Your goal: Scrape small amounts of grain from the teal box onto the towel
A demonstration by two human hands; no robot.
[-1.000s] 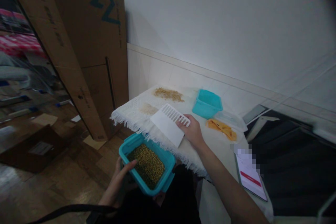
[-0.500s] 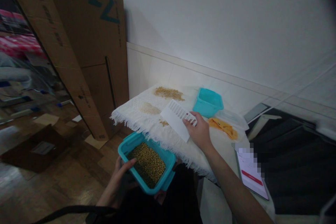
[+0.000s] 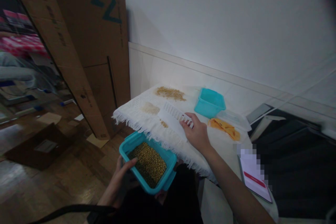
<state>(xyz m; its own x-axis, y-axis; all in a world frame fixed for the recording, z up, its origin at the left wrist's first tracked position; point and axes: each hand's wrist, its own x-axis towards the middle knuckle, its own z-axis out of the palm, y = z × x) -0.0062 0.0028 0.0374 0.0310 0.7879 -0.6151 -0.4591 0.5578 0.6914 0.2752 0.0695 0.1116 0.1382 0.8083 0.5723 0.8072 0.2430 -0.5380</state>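
My left hand (image 3: 121,178) grips a teal tub (image 3: 147,162) full of tan beans, held below the near edge of a white fringed cloth (image 3: 136,113) that covers the table. My right hand (image 3: 197,133) is closed on a white slotted scraper (image 3: 173,118), whose flat edge rests on the cloth beside a small cluster of beans (image 3: 164,124). Farther back on the cloth lie a pale grain pile (image 3: 150,107) and a larger brown grain pile (image 3: 169,93).
An empty teal tub (image 3: 210,102), a clear lid (image 3: 232,119) and an orange wrapper (image 3: 223,128) lie at the back right. A phone (image 3: 255,176) lies at the right. A big cardboard box (image 3: 86,42) leans on the wall at the left, above a wooden floor.
My right hand has drawn the scraper back and lowered it flatter onto the cloth, uncovering a small cluster of beans. The tub in my left hand has stayed put.
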